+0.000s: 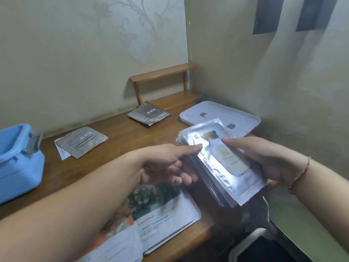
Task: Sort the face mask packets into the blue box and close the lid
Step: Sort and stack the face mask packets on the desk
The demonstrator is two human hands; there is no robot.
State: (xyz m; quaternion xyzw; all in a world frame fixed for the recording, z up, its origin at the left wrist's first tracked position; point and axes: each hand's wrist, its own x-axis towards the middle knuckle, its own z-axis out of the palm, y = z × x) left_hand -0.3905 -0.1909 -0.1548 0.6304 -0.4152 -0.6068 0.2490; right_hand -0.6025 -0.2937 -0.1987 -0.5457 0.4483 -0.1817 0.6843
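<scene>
Both hands (166, 163) (264, 159) grip silver packets (224, 161) (white lid (221, 114) behind), blue box (17, 157) far left.

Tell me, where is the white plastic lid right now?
In the head view the white plastic lid lies flat at the wooden table's far right corner, just behind the silver packet stack held in both hands.

Quick count: two hands, left hand (170, 163) and right hand (264, 159). One stack of silver packets (222, 167) between them, too many edges to count, maybe a dozen. Two small piles of grey packets (81, 141) (149, 113) on the bench (117, 133). One blue box (18, 161), one white lid (217, 114), one wooden shelf (164, 74), and two printed packets (166, 210) up front.
</scene>
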